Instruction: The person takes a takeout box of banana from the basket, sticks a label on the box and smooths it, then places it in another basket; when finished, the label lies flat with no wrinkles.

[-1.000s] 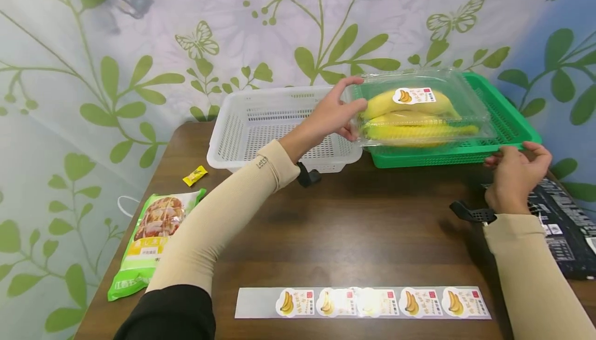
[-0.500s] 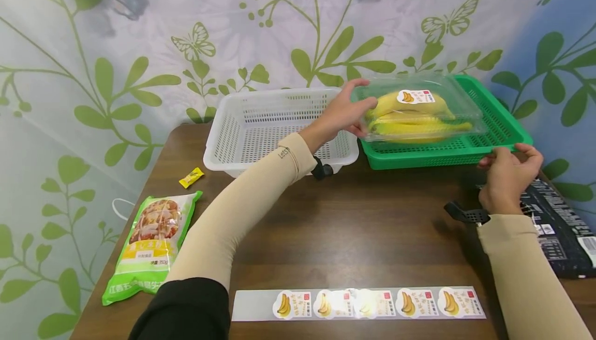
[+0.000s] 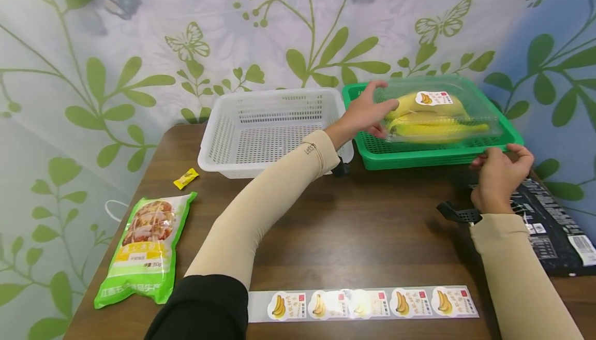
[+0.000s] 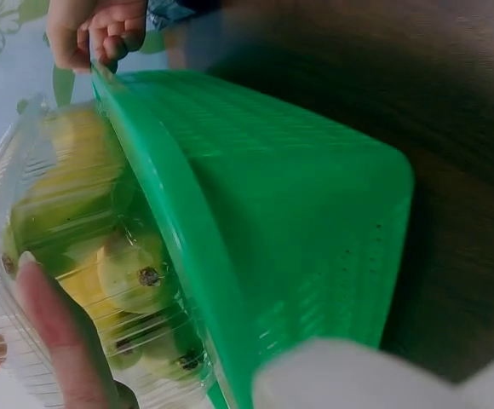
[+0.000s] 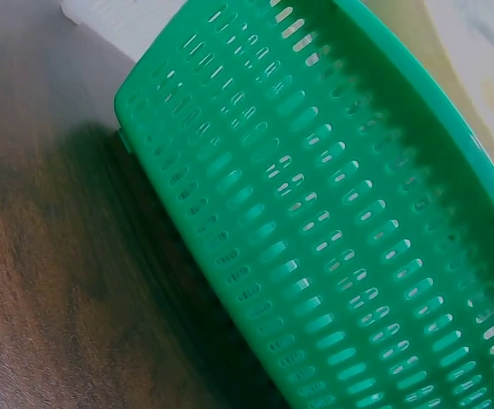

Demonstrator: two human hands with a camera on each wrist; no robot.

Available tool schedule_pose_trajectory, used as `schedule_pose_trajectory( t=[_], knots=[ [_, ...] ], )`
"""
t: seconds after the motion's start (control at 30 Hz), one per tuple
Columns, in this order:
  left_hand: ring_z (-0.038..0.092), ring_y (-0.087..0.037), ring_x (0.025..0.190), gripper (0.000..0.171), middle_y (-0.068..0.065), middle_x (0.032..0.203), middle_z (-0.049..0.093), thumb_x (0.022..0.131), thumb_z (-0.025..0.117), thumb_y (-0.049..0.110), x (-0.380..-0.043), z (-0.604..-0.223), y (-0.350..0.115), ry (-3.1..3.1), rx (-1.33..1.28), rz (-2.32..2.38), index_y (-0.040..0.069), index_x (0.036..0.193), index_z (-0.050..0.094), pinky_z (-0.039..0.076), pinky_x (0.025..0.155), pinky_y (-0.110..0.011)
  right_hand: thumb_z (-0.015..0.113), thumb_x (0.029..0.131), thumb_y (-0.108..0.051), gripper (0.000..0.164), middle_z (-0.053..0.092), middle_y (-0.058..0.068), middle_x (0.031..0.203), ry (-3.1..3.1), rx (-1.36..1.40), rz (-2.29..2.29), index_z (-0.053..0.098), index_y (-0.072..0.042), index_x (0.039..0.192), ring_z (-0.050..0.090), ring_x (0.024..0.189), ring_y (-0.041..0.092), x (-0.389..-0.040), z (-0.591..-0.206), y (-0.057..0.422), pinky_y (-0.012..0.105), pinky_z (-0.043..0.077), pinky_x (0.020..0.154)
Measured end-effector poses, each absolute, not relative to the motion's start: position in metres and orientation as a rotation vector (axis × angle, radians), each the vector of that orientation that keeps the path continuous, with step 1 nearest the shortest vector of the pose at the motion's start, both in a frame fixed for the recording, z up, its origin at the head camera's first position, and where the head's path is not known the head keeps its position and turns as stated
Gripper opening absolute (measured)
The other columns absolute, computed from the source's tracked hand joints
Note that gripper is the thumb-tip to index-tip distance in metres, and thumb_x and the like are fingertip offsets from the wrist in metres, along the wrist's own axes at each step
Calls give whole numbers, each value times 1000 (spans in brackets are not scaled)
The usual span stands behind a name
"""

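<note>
My left hand (image 3: 365, 111) grips the left end of a clear plastic box (image 3: 465, 91) with yellow bananas (image 3: 433, 129) inside. A banana sticker (image 3: 434, 98) lies on the lid. The box sits within the outline of the green basket (image 3: 419, 161); whether it touches the basket floor is hidden. At the basket's front right rim, my right hand (image 3: 502, 177) pinches the edge. The left wrist view shows banana ends (image 4: 136, 277) through the ribbed plastic and a left finger (image 4: 64, 332) against it. Perforated basket wall (image 5: 315, 230) fills most of the right wrist view.
A white basket (image 3: 228, 167) stands left of the green one. On the table (image 3: 354, 236) lie a strip of banana stickers (image 3: 363, 305), a green food bag (image 3: 146, 247), a small yellow packet (image 3: 186, 178) and a black package (image 3: 549, 226). A patterned cloth (image 3: 261, 19) hangs behind.
My left hand has carried the banana box right and down, away from the white basket and further over the green one. My right hand stays at the green rim. The head view shifts slightly.
</note>
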State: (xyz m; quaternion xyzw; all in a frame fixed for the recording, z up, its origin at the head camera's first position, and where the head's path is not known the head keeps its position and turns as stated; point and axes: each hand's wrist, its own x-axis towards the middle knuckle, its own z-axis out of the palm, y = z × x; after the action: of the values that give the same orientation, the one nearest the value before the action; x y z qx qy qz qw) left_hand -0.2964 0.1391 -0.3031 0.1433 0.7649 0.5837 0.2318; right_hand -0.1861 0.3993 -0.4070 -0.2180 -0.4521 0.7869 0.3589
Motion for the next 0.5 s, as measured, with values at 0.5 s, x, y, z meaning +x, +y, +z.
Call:
schedule_pose_trajectory(
  t=[0.5],
  knots=[
    [64, -28, 55, 61, -11, 77, 60, 104, 59, 27, -310, -320, 178, 2232, 281, 1527, 38, 157, 31, 61, 69, -43, 54, 95, 7, 33, 50, 9, 83, -1180, -568, 1999, 41, -10, 121, 49, 50, 17, -185, -404, 401, 23, 47, 46]
  ],
)
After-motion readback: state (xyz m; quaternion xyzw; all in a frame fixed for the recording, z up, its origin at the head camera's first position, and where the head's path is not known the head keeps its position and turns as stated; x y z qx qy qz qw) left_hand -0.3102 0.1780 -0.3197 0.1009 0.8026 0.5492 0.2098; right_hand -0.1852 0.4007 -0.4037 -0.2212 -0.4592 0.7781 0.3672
